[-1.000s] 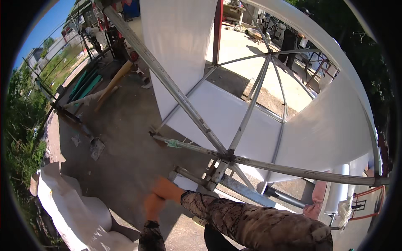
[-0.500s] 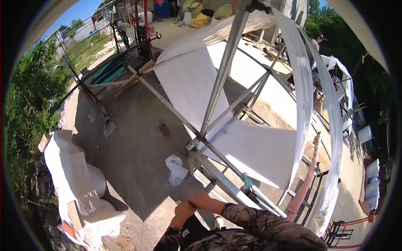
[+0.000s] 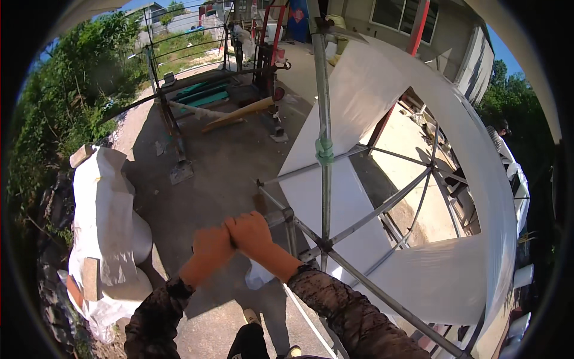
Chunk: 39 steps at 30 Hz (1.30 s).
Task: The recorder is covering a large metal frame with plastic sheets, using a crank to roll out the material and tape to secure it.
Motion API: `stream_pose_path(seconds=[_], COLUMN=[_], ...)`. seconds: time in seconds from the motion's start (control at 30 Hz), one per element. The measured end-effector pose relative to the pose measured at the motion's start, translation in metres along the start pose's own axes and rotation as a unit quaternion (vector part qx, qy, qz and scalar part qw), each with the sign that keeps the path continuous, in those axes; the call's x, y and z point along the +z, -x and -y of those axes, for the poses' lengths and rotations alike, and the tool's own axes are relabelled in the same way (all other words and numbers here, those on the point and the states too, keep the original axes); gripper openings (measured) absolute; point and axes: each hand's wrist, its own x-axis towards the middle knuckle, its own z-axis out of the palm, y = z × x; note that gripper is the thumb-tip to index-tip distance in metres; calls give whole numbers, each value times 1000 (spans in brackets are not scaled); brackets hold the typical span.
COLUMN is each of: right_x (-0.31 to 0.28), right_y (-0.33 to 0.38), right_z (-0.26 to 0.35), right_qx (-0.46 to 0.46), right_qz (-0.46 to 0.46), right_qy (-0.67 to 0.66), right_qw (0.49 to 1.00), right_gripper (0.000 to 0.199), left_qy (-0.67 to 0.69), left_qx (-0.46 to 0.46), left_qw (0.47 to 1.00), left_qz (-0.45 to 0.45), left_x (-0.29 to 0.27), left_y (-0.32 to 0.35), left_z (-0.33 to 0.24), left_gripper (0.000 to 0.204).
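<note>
My right hand [image 3: 250, 232] is closed, its fingers curled over, beside the short metal tube end [image 3: 277, 216] of a pole frame. Right against it on the left is my left hand [image 3: 212, 246], fist-like and blurred by motion. What the two fists hold is hidden between them. The metal frame [image 3: 324, 197] of joined poles stands just to the right, with green tape [image 3: 324, 151] around its upright. White plastic film [image 3: 439, 75] stretches around the frame's far and right sides. Below my right wrist, a crumpled white bag [image 3: 257, 276] lies on the ground.
At the left stands a bulky load under a white cover [image 3: 104, 203], weighted with bricks [image 3: 91, 279]. Ahead are a metal rack [image 3: 170, 128], a wooden plank [image 3: 239, 113] and green bundles [image 3: 203, 96]. A co-worker [image 3: 501, 134] is at the far right.
My hands have risen from close to my body, moving forward and left. The view has shifted, so the frame's upright and the film around it appear from a different angle.
</note>
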Motion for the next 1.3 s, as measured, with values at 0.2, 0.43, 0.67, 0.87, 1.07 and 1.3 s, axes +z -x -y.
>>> stream_pose_path(seconds=[0.2,0.43,0.67,0.87,1.07,1.3], right_x=[151,238,164,17,-91,-37], right_y=[-1,159,304,318,199,41], right_z=[-33,-18,42,88,81,18], right_qx=[20,97,123,118,76,-3], right_qz=[50,259,188,247,130,-31], right_qy=[-8,-30,-45,-67,7,5], right_qw=[998,960,973,959,989,999], right_gripper=[11,14,14,14,14,18], left_qy=[-7,108,187,185,144,13], left_qx=[-12,-6,-11,-1,0,14], left_qw=[998,969,962,946,987,1000], left_qz=[58,222,197,268,73,-25], left_x=[140,298,319,204,33,-20], left_y=[-60,11,153,225,179,46], left_z=[72,35,-71,-134,-131,-42], left_gripper=[22,34,29,27,19,17])
